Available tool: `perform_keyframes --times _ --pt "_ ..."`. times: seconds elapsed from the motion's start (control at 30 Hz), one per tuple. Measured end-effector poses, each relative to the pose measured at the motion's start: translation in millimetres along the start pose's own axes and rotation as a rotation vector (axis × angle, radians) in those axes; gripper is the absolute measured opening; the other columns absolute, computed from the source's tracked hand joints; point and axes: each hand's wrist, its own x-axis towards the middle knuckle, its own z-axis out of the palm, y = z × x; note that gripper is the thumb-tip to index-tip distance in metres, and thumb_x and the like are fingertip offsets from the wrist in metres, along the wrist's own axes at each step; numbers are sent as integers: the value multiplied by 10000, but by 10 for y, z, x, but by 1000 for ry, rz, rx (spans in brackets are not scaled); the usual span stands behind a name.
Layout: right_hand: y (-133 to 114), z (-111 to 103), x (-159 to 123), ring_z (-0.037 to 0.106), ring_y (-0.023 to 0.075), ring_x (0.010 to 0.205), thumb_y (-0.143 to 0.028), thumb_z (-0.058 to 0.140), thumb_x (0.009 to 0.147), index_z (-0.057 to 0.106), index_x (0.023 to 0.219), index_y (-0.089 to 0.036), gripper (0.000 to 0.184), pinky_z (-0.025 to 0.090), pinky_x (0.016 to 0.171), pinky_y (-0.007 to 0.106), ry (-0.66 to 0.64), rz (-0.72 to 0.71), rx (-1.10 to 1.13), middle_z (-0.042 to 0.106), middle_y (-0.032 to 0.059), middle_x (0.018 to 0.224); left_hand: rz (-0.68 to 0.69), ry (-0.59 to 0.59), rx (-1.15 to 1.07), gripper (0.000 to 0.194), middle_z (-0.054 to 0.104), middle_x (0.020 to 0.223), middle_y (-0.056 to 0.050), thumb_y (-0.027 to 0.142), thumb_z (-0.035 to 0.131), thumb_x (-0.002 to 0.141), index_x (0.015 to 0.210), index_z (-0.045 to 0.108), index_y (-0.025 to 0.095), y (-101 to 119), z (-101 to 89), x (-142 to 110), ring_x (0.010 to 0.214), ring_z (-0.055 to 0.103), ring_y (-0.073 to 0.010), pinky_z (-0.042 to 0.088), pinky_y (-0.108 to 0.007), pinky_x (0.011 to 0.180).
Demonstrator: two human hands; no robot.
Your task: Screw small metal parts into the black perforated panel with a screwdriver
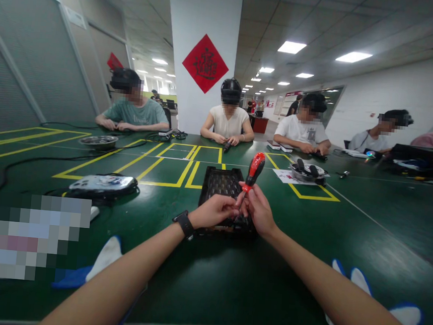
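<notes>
1. Right hand [259, 212], fingers closed around the lower handle of a red-and-black screwdriver [256, 170], holds the tool nearly upright, shaft down
2. Left hand [216, 210], wearing a black watch [184, 224], curls its fingers in by the lower shaft; how nearly they close, and on what, cannot be told
3. Both hands work over a black tray [209, 187]; the screwdriver's tip is hidden
4. A tilted shaft or uneven push could make the tip slip, perhaps into the left fingertips close beside it; loosened pinching could drop any small part into the tray
5. The tray's raised rim could catch a wrist or knuckle, and a bump could shift it on the green table [175, 285]
6. Room to move lies between tray and near table edge, bounded by blue-and-white gloves at left [107, 259] and right [361, 281]
7. Farther out sit a phone [103, 183] among cables, left, and a metal dish [308, 171], right; a person [227, 125] sits opposite
</notes>
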Motion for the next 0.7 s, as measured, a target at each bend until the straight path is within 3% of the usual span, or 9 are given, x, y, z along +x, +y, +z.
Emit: perform_keyframes --times 0.23,0.4,0.7 --pt "15 8 -3 411 58 433 -397 359 873 430 1103 -200 310 324 433 205 24 -26 10 564 -3 721 -57 48 -65 245 551 670 5 345 594 734 791 574 107 -31 28 5 602 484 -92 392 -196 574" --pt "19 12 -1 420 61 430 -417 365 865 422 1104 -201 327 324 426 205 12 -20 14 563 -7 709 -33 44 -81 212 559 676 -5 310 587 745 782 585 101 -36 14 5 619 489 -96 401 -205 598" --pt "5 8 -2 403 52 415 -410 358 868 435 1106 -195 329 335 416 198 12 6 21 572 -7 705 -40 -40 -191 192 629 765 -39 277 541 781 830 598 100 -47 23 2 704 565 -130 431 -220 653"
